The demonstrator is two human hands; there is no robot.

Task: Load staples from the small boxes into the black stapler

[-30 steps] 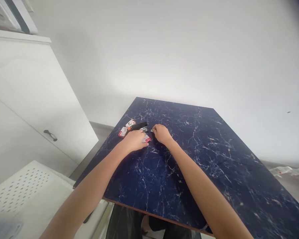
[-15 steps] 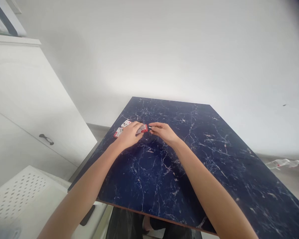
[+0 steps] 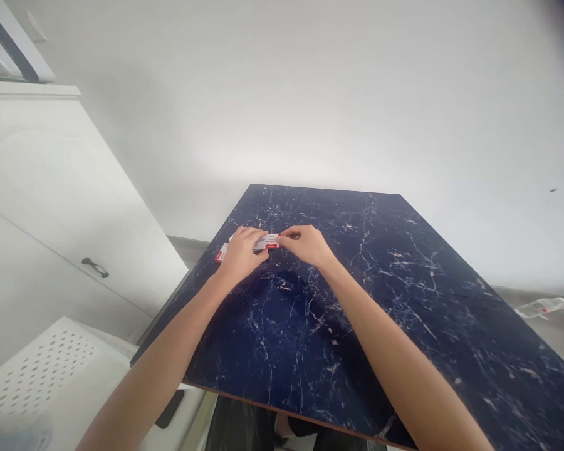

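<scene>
A small red and white box (image 3: 271,240) lies low over the dark blue marbled table (image 3: 286,313). My left hand (image 3: 241,252) is closed round its left part, fingers on top and thumb along the near side. At the box's right end, the thumb and forefinger of my right hand (image 3: 306,243) pinch together. Whether they grip the box's end or something small there is hidden. Another red and white box (image 3: 221,252) shows partly from behind my left hand.
A white cabinet (image 3: 66,188) with a dark handle stands to the left. Below it are a white perforated panel (image 3: 42,369) and a black phone-like object (image 3: 170,408). Clear plastic (image 3: 548,307) lies beyond the table's right edge; a pale wall rises behind.
My right hand has moved left against the box's end; a small light-coloured piece seen earlier between its fingertips no longer shows. My left hand now covers more of the boxes behind it.
</scene>
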